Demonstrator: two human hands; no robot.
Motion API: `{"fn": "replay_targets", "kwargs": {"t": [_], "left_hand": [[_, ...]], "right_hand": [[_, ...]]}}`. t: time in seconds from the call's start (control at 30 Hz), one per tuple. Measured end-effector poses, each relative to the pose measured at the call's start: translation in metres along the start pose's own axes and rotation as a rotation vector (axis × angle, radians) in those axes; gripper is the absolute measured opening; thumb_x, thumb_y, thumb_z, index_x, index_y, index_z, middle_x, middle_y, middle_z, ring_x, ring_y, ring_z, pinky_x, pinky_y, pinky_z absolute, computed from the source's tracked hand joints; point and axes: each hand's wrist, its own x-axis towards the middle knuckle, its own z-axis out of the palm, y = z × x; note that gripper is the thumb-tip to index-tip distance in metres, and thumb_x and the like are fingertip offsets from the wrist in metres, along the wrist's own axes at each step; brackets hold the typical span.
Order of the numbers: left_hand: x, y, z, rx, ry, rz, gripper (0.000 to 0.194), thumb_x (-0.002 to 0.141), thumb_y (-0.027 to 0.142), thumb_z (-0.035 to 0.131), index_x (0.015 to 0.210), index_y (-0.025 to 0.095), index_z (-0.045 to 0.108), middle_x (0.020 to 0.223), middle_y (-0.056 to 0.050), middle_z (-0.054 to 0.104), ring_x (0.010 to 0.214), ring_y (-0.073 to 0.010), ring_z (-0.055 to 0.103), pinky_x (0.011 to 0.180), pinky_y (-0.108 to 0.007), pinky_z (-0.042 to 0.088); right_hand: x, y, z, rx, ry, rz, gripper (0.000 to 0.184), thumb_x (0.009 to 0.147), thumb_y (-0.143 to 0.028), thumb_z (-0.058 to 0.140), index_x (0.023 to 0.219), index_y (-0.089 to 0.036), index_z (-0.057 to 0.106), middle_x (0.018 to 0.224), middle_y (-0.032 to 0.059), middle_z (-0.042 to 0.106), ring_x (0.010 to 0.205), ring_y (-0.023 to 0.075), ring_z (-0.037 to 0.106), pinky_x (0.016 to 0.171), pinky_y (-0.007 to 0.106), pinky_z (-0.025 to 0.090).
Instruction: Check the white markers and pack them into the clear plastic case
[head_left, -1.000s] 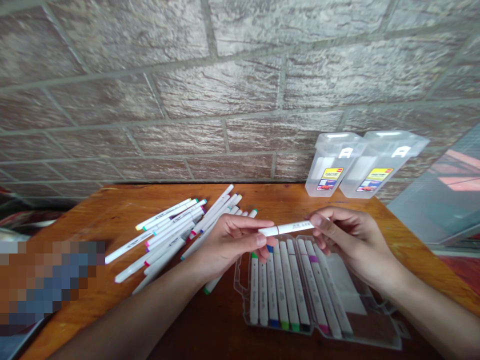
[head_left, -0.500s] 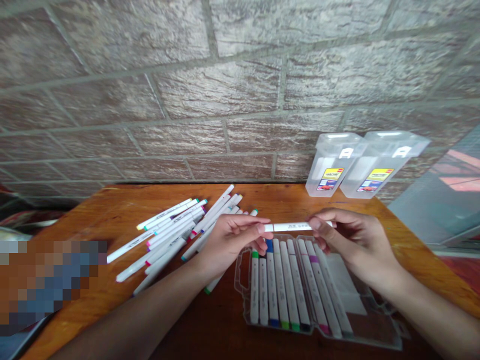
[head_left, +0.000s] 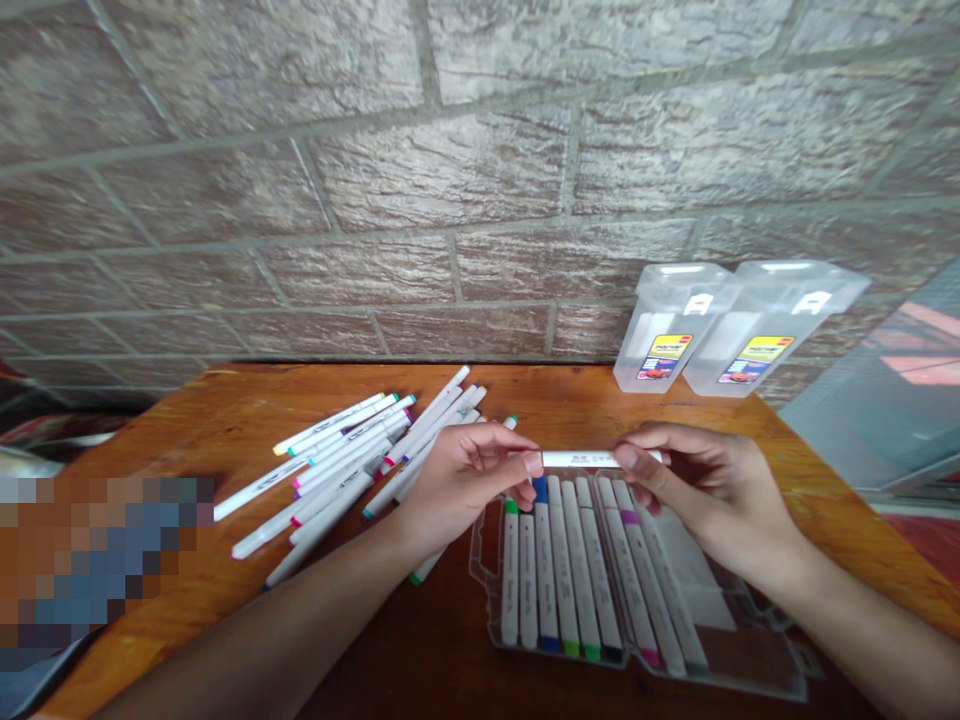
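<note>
I hold one white marker (head_left: 579, 459) level between both hands, just above the far end of an open clear plastic case (head_left: 750, 640). My left hand (head_left: 461, 480) pinches the marker's left end with thumb and fingers. My right hand (head_left: 697, 485) pinches its right end, and the tip pokes out past the fingers. Several white markers with coloured ends (head_left: 570, 570) lie side by side in the case. The right part of the case holds none.
A loose heap of white markers (head_left: 352, 465) lies on the wooden table (head_left: 225, 420) to the left. Two clear plastic boxes with yellow labels (head_left: 720, 330) stand against the brick wall at the back right. A blurred patch covers the left edge.
Both hands have turned the marker slightly, from tilted up at the right to level. It has sunk a little toward the case.
</note>
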Motion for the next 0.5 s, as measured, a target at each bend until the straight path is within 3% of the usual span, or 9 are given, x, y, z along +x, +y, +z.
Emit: {"fn": "replay_targets", "kwargs": {"t": [0.5], "left_hand": [[-0.0008, 0.0009, -0.0008, 0.036, -0.017, 0.032, 0.025, 0.081, 0.034, 0.086, 0.087, 0.012, 0.077, 0.066, -0.003, 0.072, 0.057, -0.0129, 0.067, 0.058, -0.024, 0.057]], "right_hand": [[-0.0010, -0.0017, 0.0031, 0.000, -0.015, -0.033, 0.029, 0.085, -0.046, 0.082, 0.074, -0.020, 0.078, 0.053, 0.0004, 0.063, 0.044, 0.0121, 0.054, 0.042, 0.024, 0.043]]}}
